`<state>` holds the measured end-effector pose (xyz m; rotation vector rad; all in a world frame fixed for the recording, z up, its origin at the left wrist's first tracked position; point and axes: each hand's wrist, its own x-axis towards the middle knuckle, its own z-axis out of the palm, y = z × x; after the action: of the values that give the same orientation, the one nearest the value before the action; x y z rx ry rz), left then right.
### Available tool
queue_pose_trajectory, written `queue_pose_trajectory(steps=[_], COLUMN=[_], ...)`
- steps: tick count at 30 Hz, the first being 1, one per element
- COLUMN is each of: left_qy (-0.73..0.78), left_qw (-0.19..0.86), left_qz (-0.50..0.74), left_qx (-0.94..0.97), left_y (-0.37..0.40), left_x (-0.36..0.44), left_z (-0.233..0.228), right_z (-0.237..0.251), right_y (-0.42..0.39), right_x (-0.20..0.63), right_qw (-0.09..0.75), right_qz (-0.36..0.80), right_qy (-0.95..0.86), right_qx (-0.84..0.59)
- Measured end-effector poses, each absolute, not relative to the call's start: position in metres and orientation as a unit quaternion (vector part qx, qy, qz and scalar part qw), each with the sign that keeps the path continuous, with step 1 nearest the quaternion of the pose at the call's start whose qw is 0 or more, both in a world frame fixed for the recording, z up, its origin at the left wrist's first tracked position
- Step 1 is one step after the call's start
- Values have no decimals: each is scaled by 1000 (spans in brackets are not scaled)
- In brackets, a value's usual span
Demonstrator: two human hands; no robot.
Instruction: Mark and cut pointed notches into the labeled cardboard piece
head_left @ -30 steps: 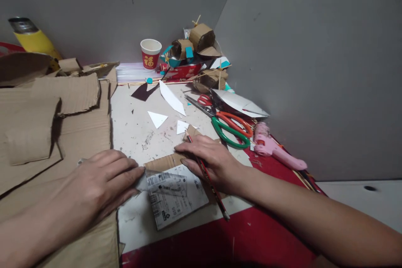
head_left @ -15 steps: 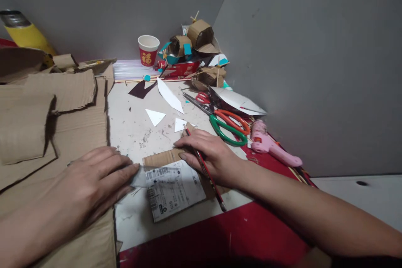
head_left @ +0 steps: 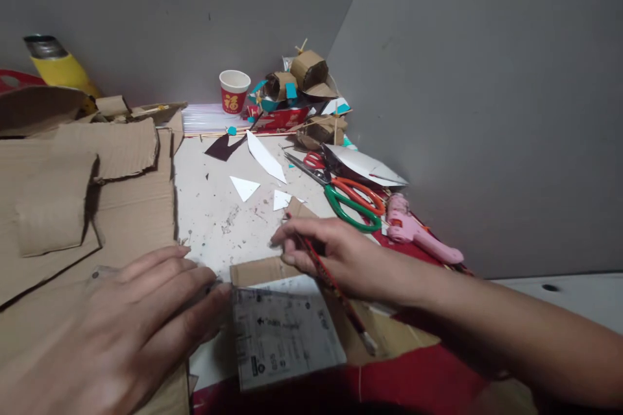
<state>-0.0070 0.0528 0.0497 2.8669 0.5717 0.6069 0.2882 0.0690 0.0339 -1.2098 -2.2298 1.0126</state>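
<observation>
Grey walls corner this cluttered bench, where my left hand (head_left: 131, 318) lies flat, pinning the labelled cardboard piece (head_left: 287, 331) at the near edge, while my right hand (head_left: 341, 256), closed around a pencil (head_left: 335, 288), should mark steadily.

Stained white table (head_left: 214, 220) (paper scraps (head_left: 243, 186), scissors (head_left: 348, 198), glue gun (head_left: 418, 233)).
</observation>
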Motion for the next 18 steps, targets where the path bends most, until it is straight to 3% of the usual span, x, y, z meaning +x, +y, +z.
queue_pose_trajectory(steps=[5,8,18], left_qy=[168,167,152], left_qw=[6,5,0], left_qz=[163,130,115], left_qx=[972,977,982], left_y=[61,64,69], left_x=[-1,0,-6], left_z=[42,35,27], right_z=[0,-9,-6], right_y=[58,58,57], right_x=[293,296,293], right_qw=[285,289,339], right_qz=[194,144,236], right_qy=[-852,-867,-799], right_qx=[-393,-381,-437])
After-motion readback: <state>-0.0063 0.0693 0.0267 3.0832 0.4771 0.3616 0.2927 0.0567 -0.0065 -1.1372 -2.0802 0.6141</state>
